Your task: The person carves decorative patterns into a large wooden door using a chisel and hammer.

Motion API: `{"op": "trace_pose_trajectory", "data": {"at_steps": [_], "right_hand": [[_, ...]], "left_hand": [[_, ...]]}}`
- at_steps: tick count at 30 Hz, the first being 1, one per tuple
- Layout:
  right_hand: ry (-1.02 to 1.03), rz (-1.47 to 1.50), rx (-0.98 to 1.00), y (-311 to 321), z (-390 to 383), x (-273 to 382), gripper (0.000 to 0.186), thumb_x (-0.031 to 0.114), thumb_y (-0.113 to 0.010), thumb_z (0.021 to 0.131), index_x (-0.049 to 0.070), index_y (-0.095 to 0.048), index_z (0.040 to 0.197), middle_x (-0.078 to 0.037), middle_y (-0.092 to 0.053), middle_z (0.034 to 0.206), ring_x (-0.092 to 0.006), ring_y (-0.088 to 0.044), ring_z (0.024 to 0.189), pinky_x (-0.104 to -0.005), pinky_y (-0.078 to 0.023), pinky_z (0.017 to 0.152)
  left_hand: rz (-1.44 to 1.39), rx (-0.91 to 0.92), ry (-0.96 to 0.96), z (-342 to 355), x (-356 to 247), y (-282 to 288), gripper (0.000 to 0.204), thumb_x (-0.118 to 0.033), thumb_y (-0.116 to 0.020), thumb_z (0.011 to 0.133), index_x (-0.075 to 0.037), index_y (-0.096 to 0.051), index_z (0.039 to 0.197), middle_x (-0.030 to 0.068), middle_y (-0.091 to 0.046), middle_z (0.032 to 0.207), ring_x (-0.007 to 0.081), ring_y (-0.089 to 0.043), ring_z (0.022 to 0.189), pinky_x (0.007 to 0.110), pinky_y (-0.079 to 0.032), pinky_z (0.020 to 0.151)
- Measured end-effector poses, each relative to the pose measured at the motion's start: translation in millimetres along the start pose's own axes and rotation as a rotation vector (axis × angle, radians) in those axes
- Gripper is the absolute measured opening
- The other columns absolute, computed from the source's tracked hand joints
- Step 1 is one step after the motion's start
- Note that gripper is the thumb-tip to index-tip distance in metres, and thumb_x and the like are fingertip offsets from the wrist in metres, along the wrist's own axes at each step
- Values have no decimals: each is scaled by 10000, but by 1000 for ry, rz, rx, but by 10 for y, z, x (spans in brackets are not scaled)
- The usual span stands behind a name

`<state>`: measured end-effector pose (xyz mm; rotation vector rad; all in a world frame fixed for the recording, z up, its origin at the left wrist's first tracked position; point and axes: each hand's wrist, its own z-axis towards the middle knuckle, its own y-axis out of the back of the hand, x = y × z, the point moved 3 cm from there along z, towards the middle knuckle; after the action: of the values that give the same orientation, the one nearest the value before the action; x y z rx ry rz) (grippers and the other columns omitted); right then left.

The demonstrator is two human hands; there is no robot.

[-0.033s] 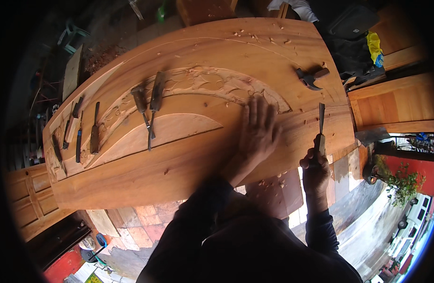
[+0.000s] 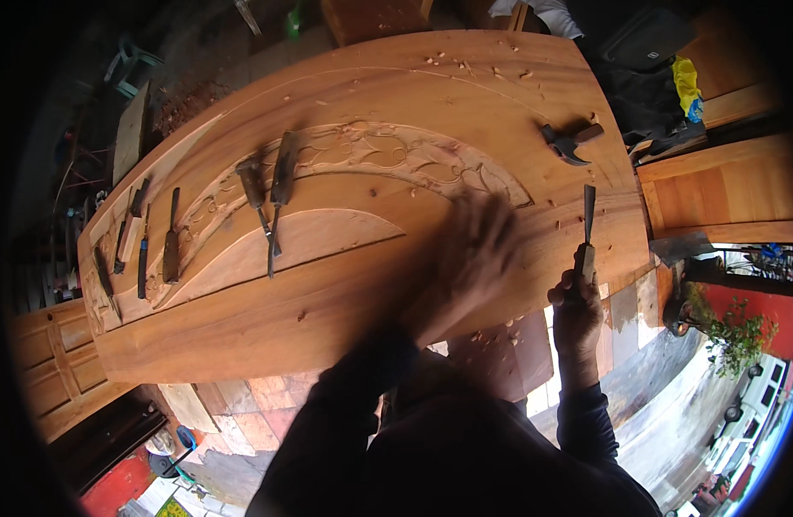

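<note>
My left hand (image 2: 478, 246) is over the right end of the carved arch, fingers stretched out and smeared by motion, with nothing seen in it. Whether its palm touches the wood cannot be told. My right hand (image 2: 577, 319) is closed around the handle of a chisel (image 2: 590, 220), its blade pointing up and away from me, at the board's near right edge. The large wooden panel (image 2: 327, 319) lies beneath, with a carved band (image 2: 362, 151) of curved leaf-like shapes. A hammer (image 2: 571, 143) rests on the panel beyond the chisel.
Two wood-handled chisels (image 2: 283, 172) lie crossed over the carving. Several more carving tools (image 2: 171, 246) lie at the left end. Wood chips (image 2: 435, 59) are scattered at the far edge. A panelled door (image 2: 715, 189) stands at right, with a potted plant (image 2: 733, 332) nearer.
My left hand has shifted slightly and is more blurred, its fingers less distinct. The right hand and chisel stay nearly in place.
</note>
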<state>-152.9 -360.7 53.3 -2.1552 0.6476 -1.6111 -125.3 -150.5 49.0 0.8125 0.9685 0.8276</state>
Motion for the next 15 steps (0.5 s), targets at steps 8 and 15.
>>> {"op": "trace_pose_trajectory", "data": {"at_steps": [8,15], "right_hand": [[-76,-613,134,-165,190,-215,554,355,-632,1026,2,-472,1422,-51,-623,1041,-111,-597,869,-281,-504,742],[-76,-806,313,-478,547,-464,310,285,-536,1091,-13,-621,1106,0,-533,664,-80,-488,567,-277,-357,510]], "left_hand": [[-609,-160,-384,161,-36,-119,296,-337,-692,893,-67,-691,1012,138,-659,1057,336,-624,1010,462,-512,889],[-572,0,-293,675,468,-369,278,-282,-665,873,-124,-590,656,61,-571,628,281,-610,631,443,-492,623]]}}
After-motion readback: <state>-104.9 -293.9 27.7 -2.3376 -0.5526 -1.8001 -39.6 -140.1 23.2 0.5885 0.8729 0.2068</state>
